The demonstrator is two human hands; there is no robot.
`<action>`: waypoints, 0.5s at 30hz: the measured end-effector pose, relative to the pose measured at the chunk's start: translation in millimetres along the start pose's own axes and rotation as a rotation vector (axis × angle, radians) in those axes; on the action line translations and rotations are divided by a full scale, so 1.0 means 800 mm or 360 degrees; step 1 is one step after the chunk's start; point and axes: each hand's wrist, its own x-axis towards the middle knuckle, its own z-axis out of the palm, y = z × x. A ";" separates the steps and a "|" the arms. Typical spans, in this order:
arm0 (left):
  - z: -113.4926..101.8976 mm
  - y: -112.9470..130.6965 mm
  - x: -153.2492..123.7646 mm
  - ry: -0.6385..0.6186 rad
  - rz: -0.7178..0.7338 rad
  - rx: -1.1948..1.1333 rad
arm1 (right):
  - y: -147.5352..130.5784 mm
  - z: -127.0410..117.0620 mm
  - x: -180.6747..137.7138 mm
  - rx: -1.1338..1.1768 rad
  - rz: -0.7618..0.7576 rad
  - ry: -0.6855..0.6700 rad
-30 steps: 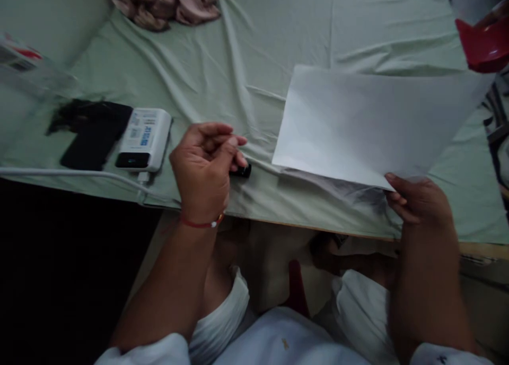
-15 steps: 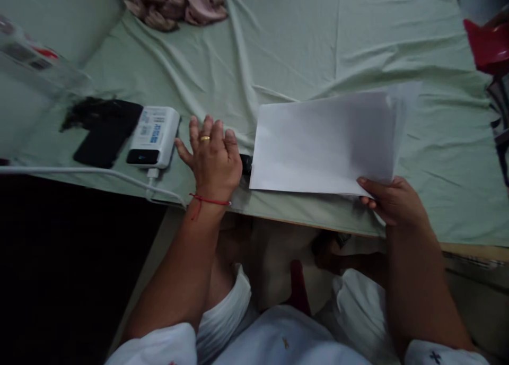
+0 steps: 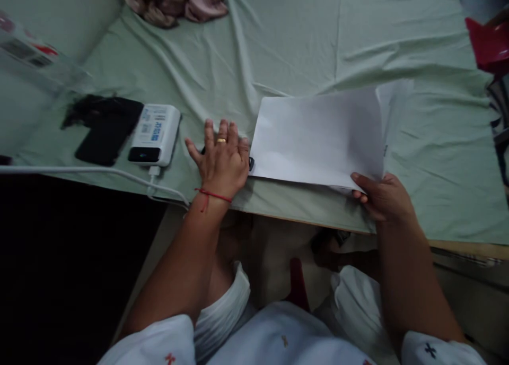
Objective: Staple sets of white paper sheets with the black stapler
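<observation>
A white sheet of paper (image 3: 318,139) lies low over the pale green bedsheet (image 3: 302,41) near the front edge. My right hand (image 3: 379,198) pinches its near right corner, fingers closed on it. My left hand (image 3: 222,161) rests flat on the sheet just left of the paper, fingers stretched out, a gold ring on one finger and a red thread at the wrist. A small black object (image 3: 251,164) peeks out between that hand and the paper's left edge.
A white power bank (image 3: 155,134) with a white cable (image 3: 79,171) lies left of my left hand, beside a black phone (image 3: 105,134). Crumpled pink cloth (image 3: 178,1) sits at the back. A red object (image 3: 489,44) is at the far right edge.
The paper has come down from a raised tilt toward the bedsheet and shifted left. My left hand went from curled fingers to lying flat over the small black object.
</observation>
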 end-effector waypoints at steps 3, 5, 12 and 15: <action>-0.002 0.004 -0.004 -0.0056 0.0018 0.0028 | -0.001 0.000 -0.002 -0.0109 0.0002 0.0017; -0.002 0.006 -0.005 -0.0040 0.0002 0.0031 | 0.001 -0.001 -0.004 -0.0239 -0.0100 0.0046; 0.001 0.011 0.002 0.0156 -0.0043 -0.0250 | 0.011 -0.004 -0.002 -0.0208 -0.0469 0.0219; -0.003 0.030 0.004 0.0266 0.0074 -0.0409 | 0.005 -0.016 0.002 0.0048 -0.0385 0.0287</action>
